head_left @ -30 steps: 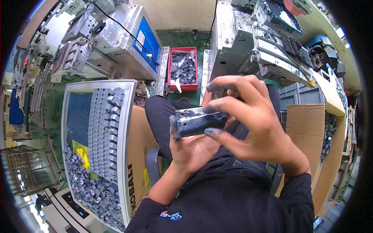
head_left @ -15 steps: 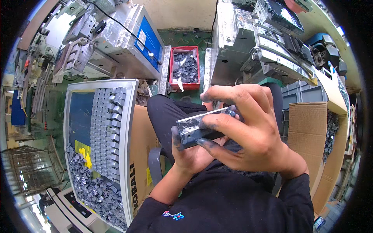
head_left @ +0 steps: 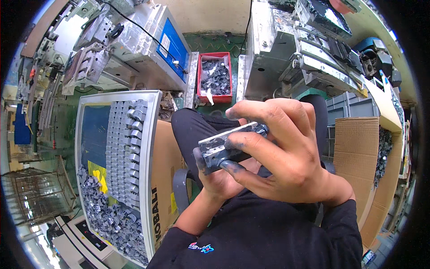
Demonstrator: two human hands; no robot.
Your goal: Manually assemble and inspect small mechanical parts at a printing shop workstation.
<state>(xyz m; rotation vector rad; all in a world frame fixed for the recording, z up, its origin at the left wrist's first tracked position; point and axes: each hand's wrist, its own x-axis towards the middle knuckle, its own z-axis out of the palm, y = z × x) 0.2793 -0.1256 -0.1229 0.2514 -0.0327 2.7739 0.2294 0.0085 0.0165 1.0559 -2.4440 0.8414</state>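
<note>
Between my hands, above my lap, is a narrow rectangular dark block (head_left: 213, 158) with a shiny metal upper face, slanting up toward the right. My left hand (head_left: 221, 183) supports it from below, with stained fingertips at its left end. My right hand (head_left: 286, 154) reaches over it from the right. Its thumb and one finger press on the block's near side and top, while the other fingers arch above. Both hands are closed on the block, and dark smudges mark the fingertips. Part of the block is hidden behind the right hand.
At left, a metal-framed tray (head_left: 151, 148) holds rows of grey parts (head_left: 123, 152) and a loose heap (head_left: 114, 226). A cardboard box (head_left: 166, 148) is beside it. Ahead, a red box (head_left: 231, 76) of dark pieces stands between machines (head_left: 148, 49). Another open cardboard box (head_left: 356, 143) is at right.
The block has shifted slightly left and up, with its metal face turned more into view. Both hands keep their hold on it.
</note>
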